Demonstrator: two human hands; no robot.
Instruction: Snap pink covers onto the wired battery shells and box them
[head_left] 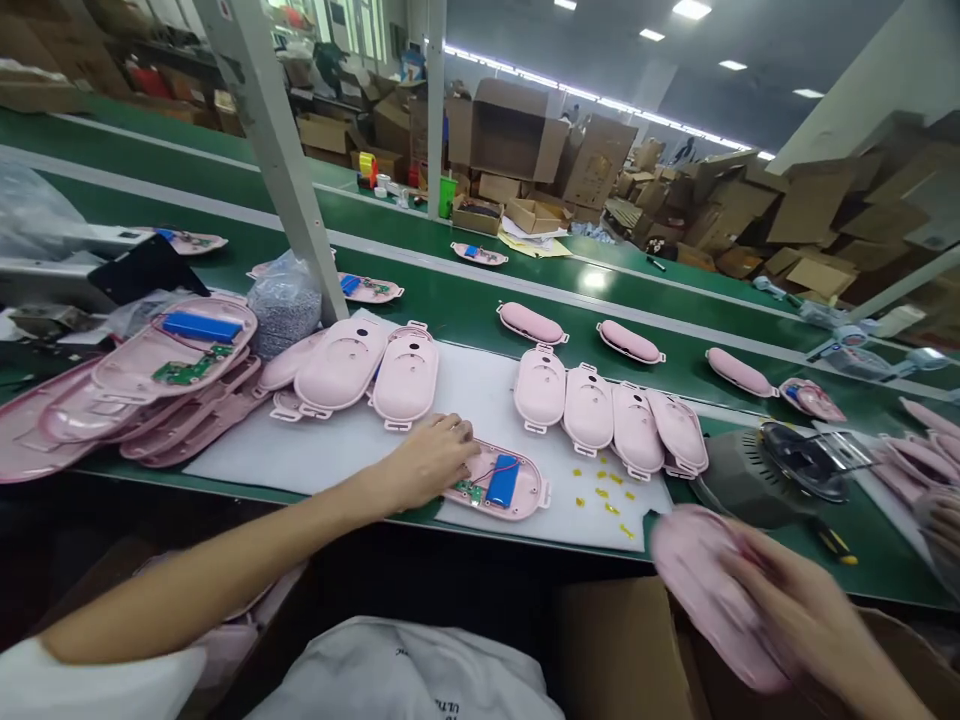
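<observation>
My left hand (429, 462) is closed over the left end of an open pink casing half (529, 492) lying on the white foam sheet (465, 380). Inside that half are a blue battery (502, 481) with red wires and a green circuit board (470, 491), partly hidden by my fingers. On the right, my right hand (795, 600) grips another pink casing half (701, 575), tilted and motion-blurred, in front of the bench edge above a cardboard box (615, 640). Small yellow pieces (602, 492) are scattered on the foam between the hands.
Pink casing halves stand in a row (589, 410) behind the yellow pieces; more are stacked at left (112, 400). A grey machine (739, 470) and a yellow-black tool (836, 545) lie at right. A metal post (281, 150) rises at left. Another person's hand (941, 520) shows at far right.
</observation>
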